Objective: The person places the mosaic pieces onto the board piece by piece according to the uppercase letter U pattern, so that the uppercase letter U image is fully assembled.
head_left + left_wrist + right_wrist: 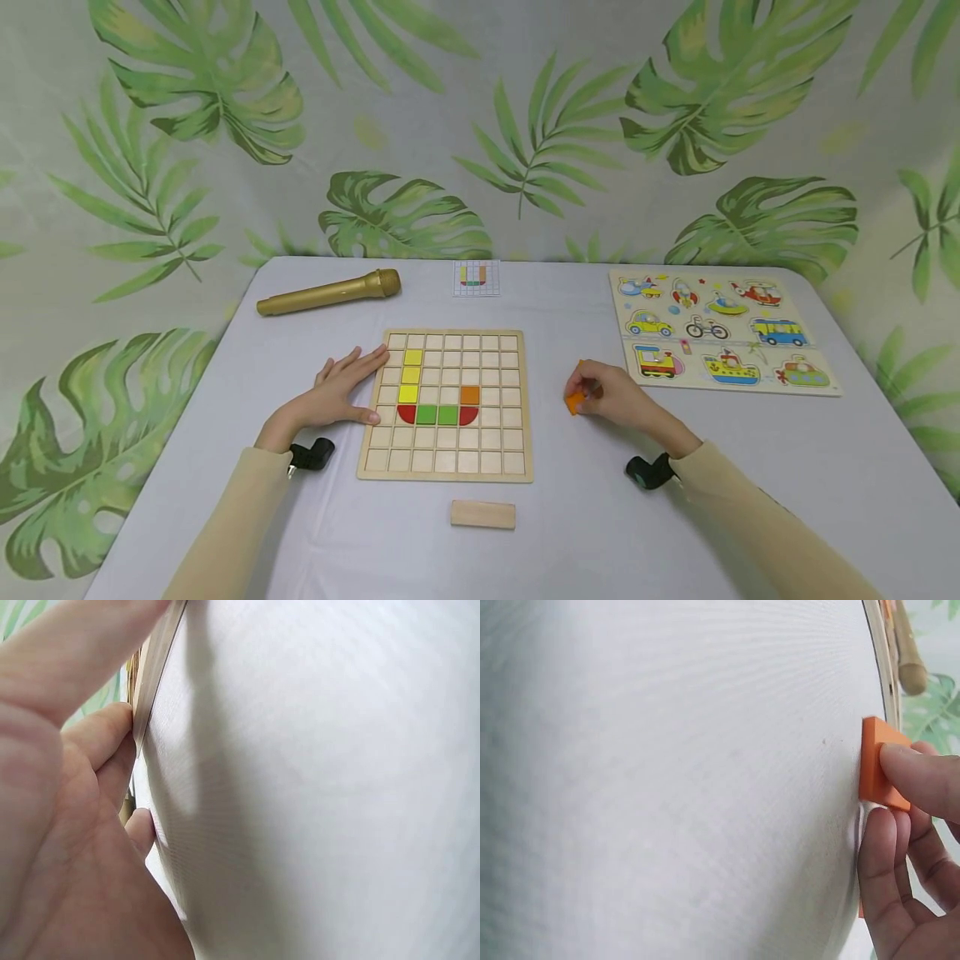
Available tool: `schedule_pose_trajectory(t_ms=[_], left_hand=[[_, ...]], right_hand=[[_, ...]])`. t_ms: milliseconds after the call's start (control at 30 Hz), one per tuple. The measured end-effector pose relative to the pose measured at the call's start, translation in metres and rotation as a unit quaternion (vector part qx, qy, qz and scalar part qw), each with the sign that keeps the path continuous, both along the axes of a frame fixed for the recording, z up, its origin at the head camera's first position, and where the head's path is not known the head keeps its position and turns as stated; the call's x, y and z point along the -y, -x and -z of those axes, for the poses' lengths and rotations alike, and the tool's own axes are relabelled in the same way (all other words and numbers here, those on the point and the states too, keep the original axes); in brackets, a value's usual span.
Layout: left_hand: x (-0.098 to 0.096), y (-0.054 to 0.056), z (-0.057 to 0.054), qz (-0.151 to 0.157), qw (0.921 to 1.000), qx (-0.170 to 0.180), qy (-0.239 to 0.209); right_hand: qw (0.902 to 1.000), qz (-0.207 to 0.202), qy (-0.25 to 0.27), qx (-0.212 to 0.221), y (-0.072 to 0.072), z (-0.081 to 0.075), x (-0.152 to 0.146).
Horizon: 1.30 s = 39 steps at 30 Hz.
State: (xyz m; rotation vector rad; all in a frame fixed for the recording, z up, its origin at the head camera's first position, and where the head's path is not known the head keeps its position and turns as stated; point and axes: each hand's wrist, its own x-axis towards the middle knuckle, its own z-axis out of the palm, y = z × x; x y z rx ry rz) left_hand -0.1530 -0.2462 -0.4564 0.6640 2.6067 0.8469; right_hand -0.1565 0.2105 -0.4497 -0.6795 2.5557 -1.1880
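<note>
The wooden grid board (527, 433) lies mid-table, holding several yellow squares (411, 375) in a column, a red quarter-round tile (407, 414) at each end of two green squares (437, 415), and one orange square (470, 396) above the right red tile. Spread fingers and thumb of my left hand (337, 396) rest on the board's left edge. To the right of the board, my right hand (618, 398) pinches an orange square tile (883, 766), which stands tilted close over the cloth. Another orange piece (861, 910) peeks out behind those fingers, mostly hidden.
A pattern card (476, 278) lies behind the board, a gold microphone (330, 293) at back left. The vehicle peg puzzle (727, 333) fills the back right. A plain wooden block (483, 514) lies in front of the board. Leaf-print cloth (525, 142) hangs behind the table.
</note>
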Motion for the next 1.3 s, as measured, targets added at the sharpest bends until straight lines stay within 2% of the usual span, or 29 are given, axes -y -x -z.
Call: schedule_pose_trajectory(t_ms=[233, 567, 933, 1300], left_hand=[[-0.001, -0.001, -0.001, -0.003, 1.0000, 0.005, 0.001], [-0.002, -0.001, -0.002, 0.000, 1.0000, 0.002, 0.002], [-0.001, -0.001, -0.002, 0.002, 1.0000, 0.000, -0.002], [-0.002, -0.002, -0.003, 0.001, 1.0000, 0.005, -0.005]], right_hand=[[0.9992, -0.009, 0.016, 0.035, 0.000, -0.004, -0.002], [0.9939, -0.015, 0.071, 0.083, 0.010, -0.006, 0.011], [0.9905, -0.036, 0.104, 0.083, 0.021, -0.017, 0.046], [0.9894, -0.049, 0.113, 0.077, 0.030, -0.021, 0.080]])
